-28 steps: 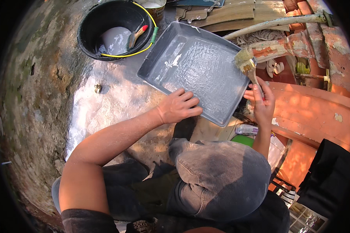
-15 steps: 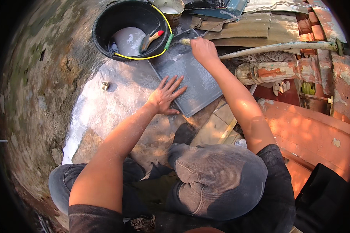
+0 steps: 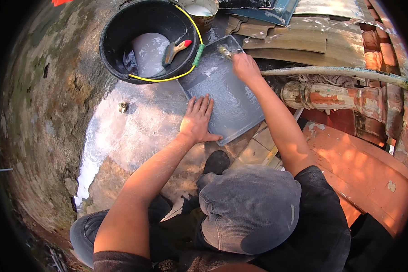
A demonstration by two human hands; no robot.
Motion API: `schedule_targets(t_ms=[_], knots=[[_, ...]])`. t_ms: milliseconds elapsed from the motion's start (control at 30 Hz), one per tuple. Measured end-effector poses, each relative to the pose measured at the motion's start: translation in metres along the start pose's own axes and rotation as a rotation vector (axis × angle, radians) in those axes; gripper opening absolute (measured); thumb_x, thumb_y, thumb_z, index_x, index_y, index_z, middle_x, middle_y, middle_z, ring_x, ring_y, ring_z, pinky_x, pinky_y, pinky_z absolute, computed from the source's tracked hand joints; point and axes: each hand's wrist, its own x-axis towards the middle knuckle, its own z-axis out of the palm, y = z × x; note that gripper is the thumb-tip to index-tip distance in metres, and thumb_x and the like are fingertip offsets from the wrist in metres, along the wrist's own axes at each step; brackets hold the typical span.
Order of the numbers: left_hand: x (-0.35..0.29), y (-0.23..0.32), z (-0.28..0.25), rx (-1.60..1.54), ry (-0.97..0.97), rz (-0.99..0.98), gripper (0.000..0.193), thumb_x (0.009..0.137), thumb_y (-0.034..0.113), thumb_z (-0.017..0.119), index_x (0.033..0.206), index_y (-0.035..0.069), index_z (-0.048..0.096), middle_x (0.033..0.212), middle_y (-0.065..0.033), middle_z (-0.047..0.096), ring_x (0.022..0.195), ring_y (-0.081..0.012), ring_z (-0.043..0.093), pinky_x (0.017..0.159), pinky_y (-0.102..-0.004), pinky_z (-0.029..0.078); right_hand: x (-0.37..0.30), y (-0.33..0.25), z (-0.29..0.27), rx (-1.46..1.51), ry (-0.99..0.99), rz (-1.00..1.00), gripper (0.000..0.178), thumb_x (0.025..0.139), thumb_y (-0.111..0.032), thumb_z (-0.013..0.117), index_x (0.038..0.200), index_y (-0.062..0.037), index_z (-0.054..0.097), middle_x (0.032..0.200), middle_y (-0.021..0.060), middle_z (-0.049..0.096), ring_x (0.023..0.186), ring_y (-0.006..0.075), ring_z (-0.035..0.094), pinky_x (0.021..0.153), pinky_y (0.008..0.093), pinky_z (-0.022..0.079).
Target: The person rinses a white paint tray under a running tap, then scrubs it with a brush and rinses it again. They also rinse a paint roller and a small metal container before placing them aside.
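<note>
A shallow grey rectangular tray lies tilted on the ground before me, wet with whitish streaks. My left hand rests flat along its left edge, fingers stretched out and thumb towards the near corner. Near the tray's far right edge, my right hand is closed around a small brush; its pale head points to the far left and its handle is hidden in my fist. A black bucket with a yellow wire handle stands beyond the left hand. Inside it are whitish liquid and a paintbrush with a red-tipped handle.
A small can of pale liquid stands behind the bucket. Roof tiles, a pale hose and a peeling orange post lie to the right. White liquid has spread over the ground at left.
My right hand has drawn the brush nearer along the tray's right side. The left hand has turned slightly, its fingers now closer together and pointing farther forward. The whole view has shifted a little.
</note>
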Motion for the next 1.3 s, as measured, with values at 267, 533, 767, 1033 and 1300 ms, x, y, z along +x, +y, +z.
schedule_targets(t_ms=[267,533,767,1033,1300], knots=[[-0.004,-0.006,-0.004,0.051,-0.039,-0.002,0.147,0.062,0.097,0.062,0.160,-0.009,0.034,0.166,-0.0271,0.034,0.156,-0.0381,0.029,0.127,-0.0532,0.020,-0.041,-0.087,0.017,0.252,-0.091,-0.215,0.025,0.093,-0.015,0.054,0.100,0.0009,0.072,0.094,0.0264,0.073,0.087,0.0481,0.074,0.078,0.0556,0.060],[0.006,0.016,-0.014,0.164,-0.128,-0.055,0.151,0.061,0.098,0.063,0.165,-0.005,0.026,0.172,-0.0237,0.026,0.159,-0.0365,0.026,0.128,-0.0543,0.018,0.012,-0.038,0.013,0.254,0.085,0.473,0.022,0.096,-0.008,0.055,0.108,0.0034,0.070,0.093,0.0322,0.072,0.093,0.0505,0.072,0.085,0.0568,0.058],[0.006,0.018,-0.009,0.148,-0.149,-0.012,0.147,0.063,0.097,0.062,0.164,-0.004,0.028,0.171,-0.0219,0.030,0.158,-0.0370,0.027,0.127,-0.0569,0.019,-0.019,-0.112,0.064,0.822,0.223,0.446,0.022,0.102,-0.015,0.056,0.114,0.0023,0.064,0.091,0.0340,0.069,0.093,0.0546,0.067,0.080,0.0605,0.053],[-0.001,0.007,-0.005,0.102,-0.039,0.001,0.152,0.057,0.099,0.063,0.161,-0.007,0.032,0.162,-0.0308,0.039,0.154,-0.0421,0.032,0.122,-0.0633,0.024,-0.030,-0.106,0.031,0.582,-0.311,-0.069,0.029,0.097,-0.017,0.063,0.121,-0.0079,0.075,0.104,0.0251,0.074,0.102,0.0471,0.070,0.087,0.0545,0.056],[0.010,0.023,0.003,0.149,-0.012,0.080,0.163,0.052,0.102,0.063,0.161,-0.013,0.023,0.166,-0.0348,0.029,0.154,-0.0465,0.029,0.123,-0.0626,0.020,0.001,-0.092,0.037,0.783,-0.287,0.075,0.023,0.091,-0.012,0.064,0.106,0.0010,0.076,0.100,0.0265,0.074,0.097,0.0460,0.070,0.084,0.0506,0.054]])
